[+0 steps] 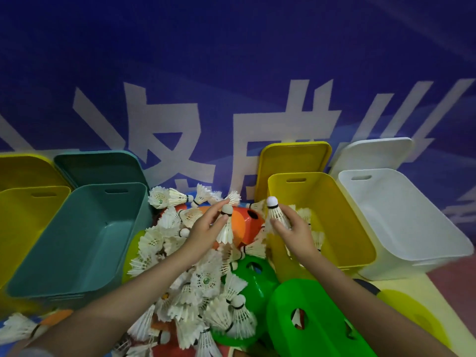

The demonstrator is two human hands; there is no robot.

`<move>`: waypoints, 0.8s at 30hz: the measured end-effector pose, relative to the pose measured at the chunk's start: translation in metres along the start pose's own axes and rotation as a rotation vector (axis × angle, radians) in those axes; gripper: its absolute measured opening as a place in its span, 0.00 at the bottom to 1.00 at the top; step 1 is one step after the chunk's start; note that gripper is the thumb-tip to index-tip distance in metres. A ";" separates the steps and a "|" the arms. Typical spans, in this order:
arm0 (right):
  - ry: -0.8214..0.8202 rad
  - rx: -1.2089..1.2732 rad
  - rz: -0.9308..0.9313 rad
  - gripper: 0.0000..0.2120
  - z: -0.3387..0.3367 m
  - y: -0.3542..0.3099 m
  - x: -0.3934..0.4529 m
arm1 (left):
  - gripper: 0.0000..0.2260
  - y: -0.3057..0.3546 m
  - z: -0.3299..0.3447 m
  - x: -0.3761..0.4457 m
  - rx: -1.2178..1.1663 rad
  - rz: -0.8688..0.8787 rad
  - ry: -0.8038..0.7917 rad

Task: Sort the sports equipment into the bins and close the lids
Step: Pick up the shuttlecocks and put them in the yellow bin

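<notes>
Shuttlecocks (195,287) lie heaped in the middle between the bins, over green cones (306,320) and an orange cone (244,217). Each hand's grip is closed on one shuttlecock: the left hand (203,228) pinches one (226,225) above the heap, the right hand (293,225) holds another (275,212) cork-up at the near-left rim of the right yellow bin (360,243), likely to drop it with those already inside. Four open bins show: the left yellow bin (23,228), teal bin (77,243), right yellow and white bin (412,228). Four lids lean behind them, so closing remains undone.
</notes>
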State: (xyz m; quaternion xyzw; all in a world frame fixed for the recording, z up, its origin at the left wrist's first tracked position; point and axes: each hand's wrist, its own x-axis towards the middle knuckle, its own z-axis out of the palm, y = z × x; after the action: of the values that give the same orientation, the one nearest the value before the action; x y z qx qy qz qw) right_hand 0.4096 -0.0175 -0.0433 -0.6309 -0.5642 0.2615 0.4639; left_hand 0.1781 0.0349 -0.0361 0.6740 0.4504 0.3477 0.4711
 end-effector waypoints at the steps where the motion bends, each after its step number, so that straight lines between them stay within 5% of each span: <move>1: 0.034 0.014 0.023 0.12 -0.012 0.005 -0.001 | 0.17 0.006 0.010 0.002 -0.018 0.001 -0.011; 6: 0.118 -0.087 0.200 0.18 -0.081 0.049 -0.002 | 0.15 0.032 0.066 0.012 -0.050 0.013 -0.093; 15: -0.002 -0.299 0.299 0.28 -0.144 0.097 -0.004 | 0.17 0.052 0.163 0.048 0.143 -0.044 -0.189; 24: -0.005 -0.480 0.181 0.19 -0.131 0.109 -0.008 | 0.18 0.025 0.226 0.087 0.521 -0.145 -0.400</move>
State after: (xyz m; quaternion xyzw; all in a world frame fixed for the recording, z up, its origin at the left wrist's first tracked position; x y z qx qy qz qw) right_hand 0.5710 -0.0558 -0.0839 -0.7703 -0.5524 0.1622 0.2742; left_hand 0.4174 0.0395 -0.0797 0.7931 0.4693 0.0472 0.3854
